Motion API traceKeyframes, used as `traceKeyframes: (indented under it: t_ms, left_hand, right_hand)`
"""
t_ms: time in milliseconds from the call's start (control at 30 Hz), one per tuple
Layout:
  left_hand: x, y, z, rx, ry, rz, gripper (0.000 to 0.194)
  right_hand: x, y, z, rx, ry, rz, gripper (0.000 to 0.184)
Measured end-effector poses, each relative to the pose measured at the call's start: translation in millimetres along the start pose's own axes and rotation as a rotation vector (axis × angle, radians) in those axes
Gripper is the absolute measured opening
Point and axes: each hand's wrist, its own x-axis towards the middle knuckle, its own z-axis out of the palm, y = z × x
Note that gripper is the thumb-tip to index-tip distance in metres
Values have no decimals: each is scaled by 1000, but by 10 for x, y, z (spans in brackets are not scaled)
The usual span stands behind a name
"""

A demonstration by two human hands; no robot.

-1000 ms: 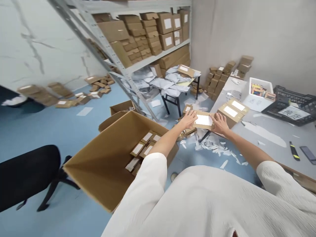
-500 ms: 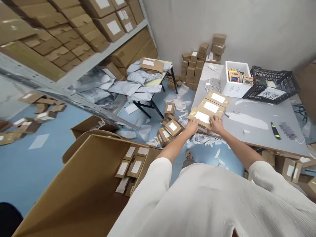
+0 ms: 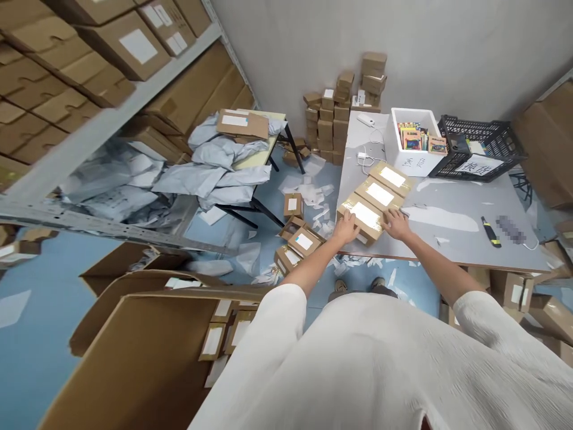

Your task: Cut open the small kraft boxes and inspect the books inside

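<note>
Three taped cardboard boxes with white labels lie end to end in a slanting row at the left end of the grey table (image 3: 447, 245). Nearest to me is the near cardboard box (image 3: 364, 216), then the middle box (image 3: 379, 194) and the far box (image 3: 393, 177). My left hand (image 3: 345, 227) grips the left side of the near box at its front corner. On its right side, close to the joint with the middle box, my right hand (image 3: 396, 224) presses with bent fingers. The undersides of the boxes are hidden.
A white bin (image 3: 416, 143) and a black crate (image 3: 481, 149) stand at the table's back; a box cutter (image 3: 491, 232) lies right. Left are a large open carton (image 3: 147, 352) holding labelled boxes, and a metal shelf (image 3: 134, 98). Paper scraps (image 3: 308, 194) and boxes litter the floor.
The view has turned a little, and the surroundings have shifted left. Both hands still hold the near box, and the row sits slightly further right on the table. Both my shoes now show.
</note>
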Motion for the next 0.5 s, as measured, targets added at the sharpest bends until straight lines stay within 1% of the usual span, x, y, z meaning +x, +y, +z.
traceKeyframes:
  t_ms: [133, 200, 300, 400, 500]
  left_hand:
    - [334, -23, 41, -83, -9, -14, 76]
    - [516, -12, 49, -101, -36, -3, 89]
    - [735, -5, 30, -106, -78, -37, 105]
    - [826, -35, -6, -99, -90, -76, 110]
    - [801, -71, -35, -84, -90, -85, 110]
  right_hand:
    - [82, 19, -90, -47, 13, -25, 51]
    - [137, 37, -131, -80, 15, -35, 47]
    - [228, 87, -162, -97, 21, -69, 45]
    - [310, 149, -163, -91, 11, -111, 44]
    - [366, 196, -148, -61, -1, -142, 42]
